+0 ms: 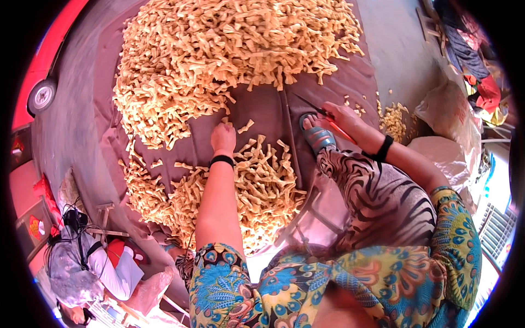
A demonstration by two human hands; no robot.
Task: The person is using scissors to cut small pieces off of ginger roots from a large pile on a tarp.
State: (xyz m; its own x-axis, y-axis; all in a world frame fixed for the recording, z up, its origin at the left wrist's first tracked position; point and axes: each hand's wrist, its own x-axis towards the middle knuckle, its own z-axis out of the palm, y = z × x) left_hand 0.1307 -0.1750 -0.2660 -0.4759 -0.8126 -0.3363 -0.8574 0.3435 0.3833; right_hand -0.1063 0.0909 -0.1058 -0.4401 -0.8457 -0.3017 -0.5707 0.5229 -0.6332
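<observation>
Tan, curled strips in a small heap (262, 186) lie on the brown cloth sheet (262, 109) under the left forearm. Left hand (223, 136) rests knuckles-up on the cloth among them (grip hidden). Right hand (343, 117) is closed around dark-bladed scissors (314, 106) beside the sandalled foot (317, 136). Beyond spreads the large pile of strips (219, 54).

There is one view only, taken from a fisheye camera on the person's head and aimed steeply down over their own lap. It sits close: the forearms rise from the lower edge, and the brown cloth (262, 115) spread on the ground fills the middle. Straight lines bow outward toward the dark round rim.
</observation>
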